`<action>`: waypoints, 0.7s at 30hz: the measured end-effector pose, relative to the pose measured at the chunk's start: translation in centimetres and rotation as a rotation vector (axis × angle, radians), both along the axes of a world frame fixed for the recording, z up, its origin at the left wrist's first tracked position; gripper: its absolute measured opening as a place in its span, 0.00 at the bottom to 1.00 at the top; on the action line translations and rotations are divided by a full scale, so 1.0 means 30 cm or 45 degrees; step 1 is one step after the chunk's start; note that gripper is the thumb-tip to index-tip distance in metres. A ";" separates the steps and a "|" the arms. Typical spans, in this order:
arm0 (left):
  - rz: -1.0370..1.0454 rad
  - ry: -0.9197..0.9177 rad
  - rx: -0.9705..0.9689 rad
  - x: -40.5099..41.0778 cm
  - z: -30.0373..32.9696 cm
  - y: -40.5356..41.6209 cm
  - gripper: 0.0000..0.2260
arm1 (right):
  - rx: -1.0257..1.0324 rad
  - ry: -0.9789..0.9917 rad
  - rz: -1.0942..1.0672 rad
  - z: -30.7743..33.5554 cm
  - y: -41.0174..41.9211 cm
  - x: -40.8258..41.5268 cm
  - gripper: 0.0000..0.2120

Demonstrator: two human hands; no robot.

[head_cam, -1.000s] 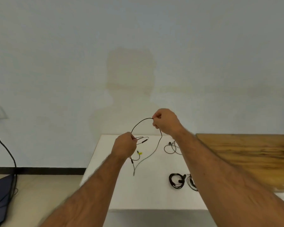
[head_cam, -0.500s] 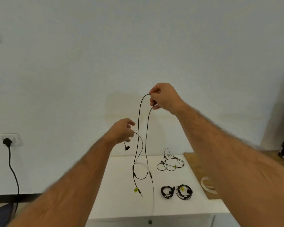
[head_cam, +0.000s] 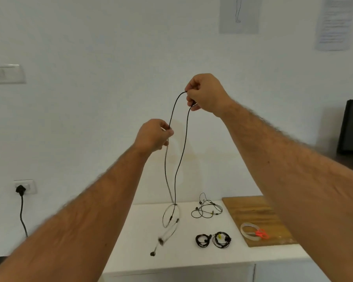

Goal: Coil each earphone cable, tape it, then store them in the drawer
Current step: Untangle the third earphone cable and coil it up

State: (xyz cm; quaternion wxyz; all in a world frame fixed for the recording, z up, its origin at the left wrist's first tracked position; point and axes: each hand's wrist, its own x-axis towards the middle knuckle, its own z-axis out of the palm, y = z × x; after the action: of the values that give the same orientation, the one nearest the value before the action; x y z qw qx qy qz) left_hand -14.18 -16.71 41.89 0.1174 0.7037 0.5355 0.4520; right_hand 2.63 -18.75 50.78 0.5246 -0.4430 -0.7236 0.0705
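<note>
Thin black earphone cable (head_cam: 183, 143) hangs looped between both hands: right hand (head_cam: 207, 94) pinches it high, left hand (head_cam: 154, 135) pinches lower, above white bench (head_cam: 139, 241).

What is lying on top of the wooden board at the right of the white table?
On the wooden board lie a ring of clear tape and a small orange-red tool, possibly scissors. The right forearm covers the board's far right part, so anything there is hidden.

My right hand (head_cam: 207, 94) above my left hand (head_cam: 154, 135), earphone cable (head_cam: 180, 151) hanging between them over the table (head_cam: 143, 231). On the table: loose earphones (head_cam: 207, 208) behind two coiled earphones (head_cam: 212, 240); board (head_cam: 251, 212) to the right, tape roll (head_cam: 248, 231) on it.
</note>
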 end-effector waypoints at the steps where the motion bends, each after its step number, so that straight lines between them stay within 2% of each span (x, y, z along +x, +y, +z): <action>1: -0.030 -0.100 0.009 0.008 0.013 -0.016 0.06 | 0.009 -0.010 -0.006 0.005 -0.015 0.008 0.08; 3: -0.069 -0.230 0.036 0.023 0.037 -0.046 0.04 | 0.014 -0.030 -0.020 0.008 -0.039 0.023 0.08; 7: -0.091 -0.340 0.162 0.043 0.081 -0.099 0.04 | -0.037 -0.079 0.011 0.002 -0.081 0.049 0.08; 18: -0.207 -0.387 0.179 0.076 0.144 -0.174 0.04 | -0.129 -0.206 -0.019 -0.051 -0.138 0.080 0.06; 21: -0.184 -0.541 0.318 0.057 0.185 -0.205 0.09 | -0.092 -0.252 -0.121 -0.042 -0.158 0.118 0.05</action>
State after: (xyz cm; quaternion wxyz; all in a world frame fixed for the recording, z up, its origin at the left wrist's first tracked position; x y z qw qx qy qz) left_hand -12.47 -22.86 47.43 0.1716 0.6384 0.3870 0.6429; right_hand 6.18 -23.50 49.51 0.4369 -0.5003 -0.7470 0.0275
